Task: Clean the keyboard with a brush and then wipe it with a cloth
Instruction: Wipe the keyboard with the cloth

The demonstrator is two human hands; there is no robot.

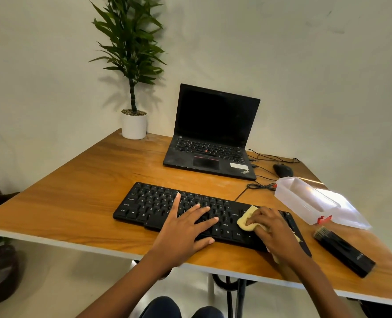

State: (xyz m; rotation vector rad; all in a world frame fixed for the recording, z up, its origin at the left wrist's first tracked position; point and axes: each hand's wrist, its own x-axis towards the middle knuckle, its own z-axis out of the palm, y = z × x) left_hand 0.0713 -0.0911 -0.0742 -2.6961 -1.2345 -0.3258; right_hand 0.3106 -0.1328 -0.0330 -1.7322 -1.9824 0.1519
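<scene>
The right grip (pixel 273 230) is curled onto a yellow cloth (pixel 247 218) and presses it on the right end of the black keyboard (pixel 158 203). Most of the cloth is hidden under the palm; only a folded corner shows in front and a scrap at the wrist. The keys beneath that hand cannot be seen. The left grip (pixel 181 227) lies flat on the middle keys, fingers straight and spread, clamped on nothing. The keyboard sits near the front edge of the desk (pixel 75 191).

To its right, apart from it, lies one black brush (pixel 344 251), bristles pointing away. Beyond the brush stands one clear plastic box (pixel 305 196) with red clasps; whether it holds anything is hard to tell. Further back are one open laptop (pixel 213 138) with a dark screen, one mouse (pixel 283 170), loose black cables (pixel 260 186) and one potted plant (pixel 134 126) in the far corner.

The desk is orange-brown wood with a pale edge, set against a plain off-white wall. Dark objects at the left border are cut off and unclear.
</scene>
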